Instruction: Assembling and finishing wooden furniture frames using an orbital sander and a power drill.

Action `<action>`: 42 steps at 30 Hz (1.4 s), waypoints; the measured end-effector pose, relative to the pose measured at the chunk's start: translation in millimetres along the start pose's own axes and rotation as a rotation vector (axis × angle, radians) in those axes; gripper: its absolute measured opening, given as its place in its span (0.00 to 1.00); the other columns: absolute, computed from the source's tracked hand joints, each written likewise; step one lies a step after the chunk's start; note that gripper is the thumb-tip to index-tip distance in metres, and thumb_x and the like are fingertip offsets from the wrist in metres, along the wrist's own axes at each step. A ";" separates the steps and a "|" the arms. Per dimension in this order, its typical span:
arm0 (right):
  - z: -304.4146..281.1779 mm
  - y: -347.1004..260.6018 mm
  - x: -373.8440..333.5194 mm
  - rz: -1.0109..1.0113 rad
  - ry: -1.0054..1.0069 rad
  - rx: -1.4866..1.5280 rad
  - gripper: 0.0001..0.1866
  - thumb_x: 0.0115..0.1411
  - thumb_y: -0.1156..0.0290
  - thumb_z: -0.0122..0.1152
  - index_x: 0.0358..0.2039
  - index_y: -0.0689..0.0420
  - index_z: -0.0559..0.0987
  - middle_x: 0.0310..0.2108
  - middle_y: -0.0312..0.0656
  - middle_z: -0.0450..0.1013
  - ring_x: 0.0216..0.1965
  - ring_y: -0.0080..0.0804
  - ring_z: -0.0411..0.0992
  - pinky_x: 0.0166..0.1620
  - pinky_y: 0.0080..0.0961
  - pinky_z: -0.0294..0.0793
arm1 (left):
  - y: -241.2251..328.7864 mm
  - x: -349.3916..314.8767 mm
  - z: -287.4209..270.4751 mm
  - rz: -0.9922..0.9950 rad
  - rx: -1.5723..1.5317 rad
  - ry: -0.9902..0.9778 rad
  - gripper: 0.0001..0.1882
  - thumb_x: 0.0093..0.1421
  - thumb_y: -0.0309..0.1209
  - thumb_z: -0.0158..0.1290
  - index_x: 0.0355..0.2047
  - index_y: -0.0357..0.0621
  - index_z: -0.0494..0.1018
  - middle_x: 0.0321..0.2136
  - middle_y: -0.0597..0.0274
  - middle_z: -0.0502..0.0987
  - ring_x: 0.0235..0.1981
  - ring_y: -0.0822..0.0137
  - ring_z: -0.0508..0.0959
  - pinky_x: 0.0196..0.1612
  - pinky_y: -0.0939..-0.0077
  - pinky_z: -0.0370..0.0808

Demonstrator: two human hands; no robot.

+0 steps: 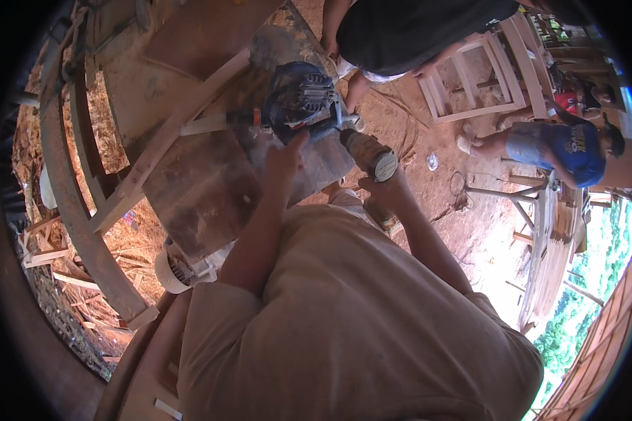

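My right hand is closed round the grip of a cordless drill, whose nose points up and left at a blue-and-black power tool. That tool has a vented motor housing and rests on a dusty wooden bench. My left hand is at the tool's near side, index finger stretched out against its lower edge. The other left fingers look partly bent, and nothing shows in them. Whether the drill's tip touches the tool, I cannot tell.
A long timber slants across the bench's left side. A whitish machine sits by my left elbow. One person in a black shirt stands opposite; another in blue is at right. A wooden frame stands beyond the drill.
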State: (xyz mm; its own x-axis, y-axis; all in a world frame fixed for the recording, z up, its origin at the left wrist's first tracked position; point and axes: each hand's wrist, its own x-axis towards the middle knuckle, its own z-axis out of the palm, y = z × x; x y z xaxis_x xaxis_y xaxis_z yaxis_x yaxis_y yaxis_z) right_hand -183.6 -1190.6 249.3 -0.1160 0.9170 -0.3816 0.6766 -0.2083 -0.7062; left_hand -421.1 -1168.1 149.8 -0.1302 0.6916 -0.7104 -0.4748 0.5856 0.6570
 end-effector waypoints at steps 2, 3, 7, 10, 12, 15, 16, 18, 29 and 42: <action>-4.9 -4.9 -2.0 -0.009 -0.017 0.049 0.29 0.49 0.71 0.68 0.53 0.62 0.74 0.44 0.48 0.78 0.45 0.41 0.78 0.50 0.34 0.76 | -11.6 -14.1 6.4 -0.201 -0.024 -0.058 0.16 0.58 0.39 0.65 0.35 0.39 0.74 0.29 0.57 0.79 0.30 0.63 0.80 0.33 0.72 0.76; -6.5 -7.4 -2.6 -0.065 -0.021 0.048 0.30 0.49 0.72 0.68 0.54 0.62 0.74 0.45 0.48 0.78 0.46 0.40 0.77 0.51 0.33 0.75 | -18.5 -18.8 14.0 -0.300 -0.263 -0.180 0.16 0.59 0.37 0.63 0.39 0.39 0.72 0.32 0.54 0.79 0.34 0.61 0.80 0.36 0.69 0.77; -10.3 -13.6 -8.4 0.058 -0.069 0.162 0.32 0.48 0.74 0.68 0.56 0.62 0.72 0.46 0.46 0.77 0.49 0.35 0.76 0.53 0.31 0.74 | -18.5 -2.0 51.7 -0.449 -0.721 -0.221 0.20 0.62 0.34 0.59 0.50 0.39 0.66 0.38 0.50 0.77 0.43 0.56 0.78 0.45 0.61 0.80; -10.5 -11.6 -15.3 0.018 -0.032 0.131 0.32 0.48 0.75 0.67 0.56 0.62 0.72 0.48 0.44 0.76 0.50 0.32 0.74 0.53 0.31 0.73 | -18.5 7.9 71.9 -0.341 -0.819 -0.239 0.15 0.63 0.31 0.58 0.46 0.38 0.69 0.36 0.52 0.78 0.39 0.58 0.79 0.46 0.62 0.81; -11.5 -8.7 -20.5 -0.022 -0.037 0.166 0.33 0.48 0.75 0.67 0.57 0.63 0.71 0.48 0.45 0.75 0.50 0.33 0.74 0.54 0.31 0.73 | -19.1 14.4 78.7 -0.308 -0.813 -0.238 0.14 0.63 0.30 0.58 0.45 0.37 0.70 0.38 0.52 0.77 0.40 0.58 0.79 0.47 0.62 0.80; -13.3 -4.9 -30.2 -0.016 -0.073 0.148 0.34 0.47 0.77 0.67 0.57 0.64 0.70 0.49 0.46 0.75 0.51 0.34 0.74 0.54 0.31 0.73 | -21.4 22.2 80.7 -0.244 -0.802 -0.261 0.10 0.64 0.27 0.58 0.42 0.36 0.72 0.37 0.54 0.77 0.38 0.59 0.79 0.46 0.64 0.80; -13.8 -3.8 -32.5 -0.037 -0.083 0.093 0.35 0.47 0.77 0.67 0.58 0.64 0.69 0.50 0.46 0.74 0.51 0.35 0.74 0.55 0.31 0.73 | -22.7 23.5 80.3 -0.224 -0.786 -0.279 0.08 0.63 0.25 0.58 0.41 0.37 0.73 0.34 0.56 0.77 0.37 0.61 0.80 0.44 0.65 0.81; -11.3 -1.6 -35.0 0.030 -0.096 0.203 0.36 0.47 0.78 0.67 0.59 0.65 0.67 0.50 0.47 0.74 0.52 0.35 0.73 0.56 0.32 0.73 | -24.8 23.8 79.7 -0.208 -0.784 -0.270 0.06 0.64 0.24 0.58 0.39 0.37 0.73 0.31 0.59 0.78 0.34 0.62 0.80 0.40 0.68 0.81; -14.8 21.4 -44.2 0.111 -0.024 0.161 0.31 0.50 0.76 0.69 0.56 0.61 0.70 0.44 0.40 0.74 0.43 0.30 0.73 0.42 0.28 0.75 | -39.1 -5.7 24.9 0.094 -0.261 -0.384 0.06 0.59 0.29 0.55 0.31 0.38 0.76 0.27 0.55 0.80 0.32 0.57 0.80 0.37 0.65 0.79; -10.1 -12.2 -5.2 -0.078 0.010 0.338 0.23 0.51 0.78 0.66 0.49 0.62 0.75 0.38 0.37 0.73 0.35 0.24 0.72 0.37 0.25 0.73 | -4.6 -12.1 -118.2 0.634 1.299 0.158 0.12 0.61 0.37 0.56 0.38 0.40 0.78 0.36 0.47 0.81 0.39 0.45 0.81 0.45 0.52 0.76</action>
State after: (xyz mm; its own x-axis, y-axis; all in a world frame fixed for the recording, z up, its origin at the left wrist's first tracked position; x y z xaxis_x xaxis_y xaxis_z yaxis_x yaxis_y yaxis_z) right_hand -183.9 -1189.4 265.9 -0.1498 0.9373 -0.3146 0.3866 -0.2373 -0.8912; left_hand -520.3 -1229.2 125.5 -0.1476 0.9719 -0.1834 0.7939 0.2270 0.5641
